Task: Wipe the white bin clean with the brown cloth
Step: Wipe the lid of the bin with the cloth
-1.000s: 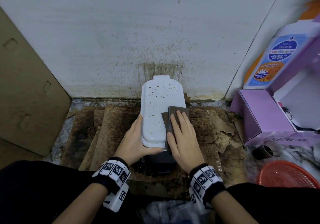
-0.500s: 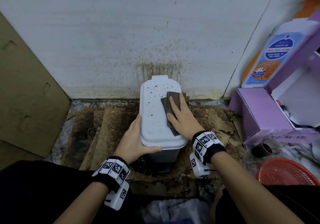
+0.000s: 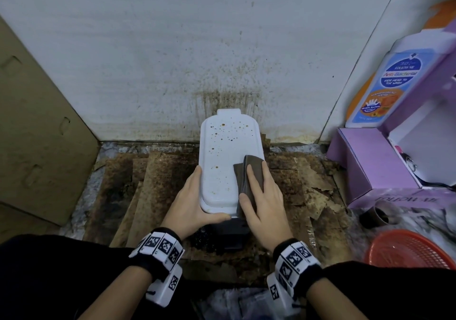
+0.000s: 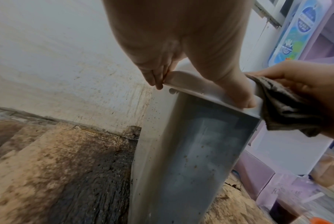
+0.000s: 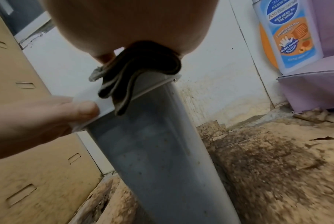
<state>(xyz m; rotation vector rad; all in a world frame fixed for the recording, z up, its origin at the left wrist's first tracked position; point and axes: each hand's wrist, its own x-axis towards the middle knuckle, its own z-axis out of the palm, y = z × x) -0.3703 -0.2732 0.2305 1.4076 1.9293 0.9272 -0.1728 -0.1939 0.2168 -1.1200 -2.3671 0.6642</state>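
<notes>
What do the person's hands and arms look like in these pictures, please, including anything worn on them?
Both hands are bare, no gloves. The left hand and right hand each have a black wristband carrying white tiles printed with black square-pattern markers. A white camera unit, also marked, hangs below each wrist. The forearms are bare, with no sleeves showing.

The head view looks steeply down on the white bin (image 3: 225,161). Both wrist views sit close below its lid (left and right flanks), sharing its front.
</notes>
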